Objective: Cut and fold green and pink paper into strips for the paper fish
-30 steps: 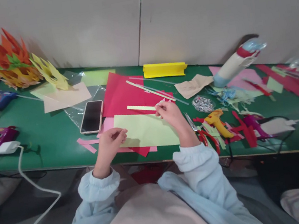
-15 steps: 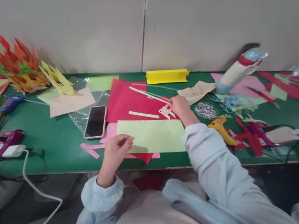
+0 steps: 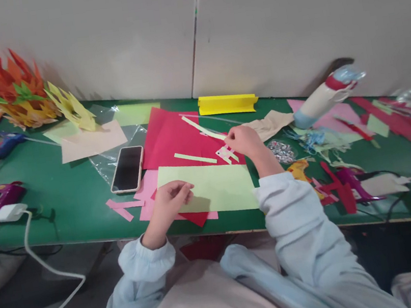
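My right hand (image 3: 244, 143) pinches the right end of a narrow pale green paper strip (image 3: 202, 129), which slants up and left above red paper (image 3: 164, 134). Below that strip, a second pale green strip (image 3: 194, 158) lies on the red paper. Small pale strips and a pink patterned piece (image 3: 224, 154) are just under my right hand. My left hand (image 3: 170, 203) hovers over the left part of a pale green sheet (image 3: 221, 185), its fingers loosely curled, the thumb a little apart and nothing visible between them. Pink paper (image 3: 146, 204) shows beside the sheet.
A phone (image 3: 127, 168) lies left of the papers. A yellow folded strip (image 3: 227, 104) stands at the back. Rightward are a dish of beads (image 3: 282, 151), a bottle (image 3: 321, 98) and a purple power socket (image 3: 351, 183). A blue glue gun (image 3: 7, 145) and folded-paper flame shape (image 3: 15, 95) are left.
My left hand has moved slightly right over the pale green sheet. My right hand, still pinching the strip, has shifted a little up and left. The view has shifted slightly.
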Tool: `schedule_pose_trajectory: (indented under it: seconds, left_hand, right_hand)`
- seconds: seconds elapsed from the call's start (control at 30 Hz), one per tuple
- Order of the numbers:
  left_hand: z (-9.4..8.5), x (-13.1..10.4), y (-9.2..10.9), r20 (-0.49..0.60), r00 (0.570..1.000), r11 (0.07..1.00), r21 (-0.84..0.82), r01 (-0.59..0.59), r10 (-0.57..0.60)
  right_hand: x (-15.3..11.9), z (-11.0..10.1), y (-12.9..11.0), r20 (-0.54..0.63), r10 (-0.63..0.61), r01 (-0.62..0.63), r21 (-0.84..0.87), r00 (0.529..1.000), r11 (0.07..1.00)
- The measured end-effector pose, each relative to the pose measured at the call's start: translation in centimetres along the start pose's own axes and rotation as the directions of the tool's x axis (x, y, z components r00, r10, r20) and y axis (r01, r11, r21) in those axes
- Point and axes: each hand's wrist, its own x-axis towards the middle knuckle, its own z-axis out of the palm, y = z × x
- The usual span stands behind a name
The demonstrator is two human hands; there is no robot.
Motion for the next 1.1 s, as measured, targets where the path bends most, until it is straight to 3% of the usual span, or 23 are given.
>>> schedule_pose_trajectory:
  seconds: [0.13,0.23,0.3,0.4,0.6,0.83,1.0,1.1]
  left_hand:
    - [2.9,0.4,0.3,0.138,0.981,0.959,-0.230,0.165,-0.136]
    - [4.5,0.8,0.5,0.298,0.936,0.842,-0.442,0.310,-0.188]
    - [5.1,1.1,0.5,0.311,0.930,0.748,-0.566,0.346,-0.195]
    - [5.1,1.6,0.6,0.183,0.958,0.687,-0.668,0.287,-0.222]
    - [3.6,2.0,1.2,0.068,0.978,0.760,-0.619,0.197,-0.198]
    - [1.6,2.9,0.4,-0.130,0.978,0.822,-0.566,0.063,-0.165]
    - [0.5,3.1,0.1,-0.270,0.958,0.873,-0.484,-0.052,-0.093]
    - [0.2,2.9,-0.1,-0.349,0.937,0.911,-0.396,-0.112,-0.036]
  right_hand:
    - [-3.6,-3.0,-1.7,0.128,-0.213,0.150,0.381,0.969,0.912]
    - [-6.8,-4.2,-2.2,0.210,-0.374,0.186,0.595,0.903,0.782]
    - [-8.6,-4.3,-1.8,0.279,-0.402,0.148,0.633,0.872,0.760]
    - [-10.5,-3.5,-0.5,0.363,-0.362,-0.007,0.715,0.859,0.699]
    - [-12.8,-1.1,1.9,0.463,-0.236,-0.218,0.732,0.854,0.645]
    - [-14.7,0.5,3.6,0.400,-0.254,-0.268,0.863,0.881,0.429]
    - [-15.5,1.4,4.8,0.359,-0.193,-0.251,0.869,0.913,0.426]
    - [-15.8,1.7,5.3,0.339,-0.199,-0.250,0.895,0.920,0.368]
